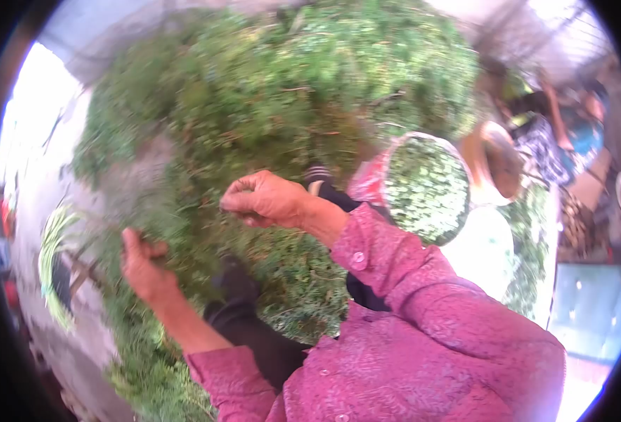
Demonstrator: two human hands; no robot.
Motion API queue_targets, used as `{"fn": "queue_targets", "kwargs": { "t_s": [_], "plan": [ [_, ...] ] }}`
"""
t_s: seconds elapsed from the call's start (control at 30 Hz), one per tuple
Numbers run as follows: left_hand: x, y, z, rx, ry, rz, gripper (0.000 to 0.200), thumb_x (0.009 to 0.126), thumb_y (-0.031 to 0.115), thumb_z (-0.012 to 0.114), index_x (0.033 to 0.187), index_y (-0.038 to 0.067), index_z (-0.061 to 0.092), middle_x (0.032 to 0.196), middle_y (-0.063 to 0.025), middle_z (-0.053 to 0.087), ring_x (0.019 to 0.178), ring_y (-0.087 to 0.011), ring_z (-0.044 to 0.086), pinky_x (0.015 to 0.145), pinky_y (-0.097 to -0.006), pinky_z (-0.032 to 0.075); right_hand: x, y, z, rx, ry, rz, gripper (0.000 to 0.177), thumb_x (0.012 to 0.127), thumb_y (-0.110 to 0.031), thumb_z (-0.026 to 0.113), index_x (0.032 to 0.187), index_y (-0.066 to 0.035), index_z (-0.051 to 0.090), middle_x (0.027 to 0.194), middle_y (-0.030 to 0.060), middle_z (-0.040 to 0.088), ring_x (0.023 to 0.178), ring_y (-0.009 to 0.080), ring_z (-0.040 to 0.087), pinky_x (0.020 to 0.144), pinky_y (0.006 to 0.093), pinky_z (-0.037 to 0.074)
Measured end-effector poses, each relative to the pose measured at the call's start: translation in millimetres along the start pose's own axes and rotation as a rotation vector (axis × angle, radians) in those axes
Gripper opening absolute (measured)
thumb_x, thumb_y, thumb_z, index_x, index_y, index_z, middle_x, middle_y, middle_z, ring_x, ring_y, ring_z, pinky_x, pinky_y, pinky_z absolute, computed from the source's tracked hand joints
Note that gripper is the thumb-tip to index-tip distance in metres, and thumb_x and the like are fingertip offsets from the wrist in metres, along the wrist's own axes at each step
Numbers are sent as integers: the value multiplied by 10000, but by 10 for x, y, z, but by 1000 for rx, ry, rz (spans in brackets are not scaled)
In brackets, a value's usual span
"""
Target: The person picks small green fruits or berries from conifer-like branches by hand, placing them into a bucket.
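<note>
My left hand [145,266] is closed with the thumb up, around what looks like a feathery green sprig [131,204]; the sprig is smeared by motion. To the right and a little higher, my right hand [264,200] is pinched, thumb against fingers; whatever it holds is too small to make out. Both hands are above a large spread of loose green plants [268,77], with fine leaves and some brownish stems. Right of my right hand stands a red and white bucket [368,179], filled with small green pieces [426,186].
A tied bundle of long green stalks [52,264] lies on the grey floor [89,309] at the left. Beyond the bucket is an orange-brown container [496,162]. Another person's arm [555,116] shows at the upper right. A pale blue panel [595,302] is below it.
</note>
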State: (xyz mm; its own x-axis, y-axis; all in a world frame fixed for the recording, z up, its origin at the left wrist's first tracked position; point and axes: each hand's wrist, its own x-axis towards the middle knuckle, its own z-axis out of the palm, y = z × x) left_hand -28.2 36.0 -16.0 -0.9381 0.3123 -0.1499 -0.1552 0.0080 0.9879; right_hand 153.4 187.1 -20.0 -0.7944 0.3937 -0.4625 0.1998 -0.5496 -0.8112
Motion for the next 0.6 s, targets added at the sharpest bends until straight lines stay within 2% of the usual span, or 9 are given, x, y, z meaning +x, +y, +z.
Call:
{"fn": "queue_targets", "kwargs": {
  "t_s": [0.1, 0.17, 0.23, 0.3, 0.4, 0.43, 0.5, 0.53, 0.6],
  "plan": [
    [9, -22, -11, -325, -66, -207, 212, 863, 252, 576, 778, 65, 526, 538, 23, 354, 473, -119, 334, 500, -281, 341, -441, -112, -289, 358, 325, 7, 157, 791, -181, 615, 891, -79, 550, 693, 15, 514, 470, 59, 457, 326, 159, 257],
    [32, -50, -29, -375, -76, -262, 203, 869, 244, 568, 780, 73, 505, 545, 22, 351, 483, -120, 324, 502, -286, 333, -797, 2, -743, 532, 380, -198, 133, 812, -168, 584, 903, -81, 542, 701, 20, 500, 473, 56, 407, 331, 158, 224],
    [19, -68, -35, -423, -77, -309, 196, 876, 237, 561, 783, 82, 484, 552, 21, 348, 492, -121, 315, 505, -292, 325, -1315, 38, -1086, 458, 691, -289, 162, 791, -183, 626, 885, -74, 554, 741, 10, 523, 472, 56, 394, 343, 154, 224],
    [-4, -68, -14, -482, -150, -322, 200, 877, 237, 560, 797, 87, 454, 569, 16, 348, 509, -127, 308, 510, -302, 316, -1829, 208, -1534, 388, 864, -336, 161, 774, -171, 653, 875, -98, 551, 738, 14, 551, 538, 76, 477, 370, 164, 274],
    [-80, -52, 23, -526, -160, -348, 202, 879, 234, 557, 794, 87, 449, 580, 12, 351, 518, -130, 318, 515, -304, 320, -2481, 499, -2101, 378, 1236, -274, 251, 801, -120, 611, 1028, -46, 532, 860, 76, 545, 599, 178, 560, 412, 214, 357],
    [-94, -54, 30, -532, -163, -351, 202, 879, 234, 557, 794, 87, 449, 580, 12, 351, 518, -130, 318, 515, -304, 320, -2656, 538, -2205, 346, 1260, -213, 241, 818, -102, 582, 1043, -43, 519, 931, 96, 516, 728, 207, 567, 485, 243, 434],
    [-106, -76, 38, -513, -174, -346, 209, 880, 232, 556, 783, 89, 437, 582, 10, 353, 521, -134, 321, 516, -310, 322, -2761, 577, -2331, 468, 1410, -147, 409, 812, -178, 613, 1176, -67, 463, 1134, 126, 465, 1008, 286, 503, 665, 343, 505],
    [-97, -96, 40, -517, -176, -346, 209, 880, 232, 556, 783, 89, 437, 582, 10, 353, 521, -134, 321, 516, -310, 322, -2852, 665, -2491, 465, 1410, -152, 409, 812, -178, 613, 1176, -67, 463, 1134, 126, 465, 1008, 286, 503, 665, 343, 505],
    [-74, -137, 42, -519, -197, -385, 222, 879, 235, 556, 771, 91, 427, 586, 8, 356, 526, -135, 325, 518, -315, 324, -2999, 775, -2679, -173, 1118, -184, 642, 772, -270, 674, 1312, -131, 356, 1325, 133, 350, 1215, 393, 306, 828, 506, 444]
  ]
}}
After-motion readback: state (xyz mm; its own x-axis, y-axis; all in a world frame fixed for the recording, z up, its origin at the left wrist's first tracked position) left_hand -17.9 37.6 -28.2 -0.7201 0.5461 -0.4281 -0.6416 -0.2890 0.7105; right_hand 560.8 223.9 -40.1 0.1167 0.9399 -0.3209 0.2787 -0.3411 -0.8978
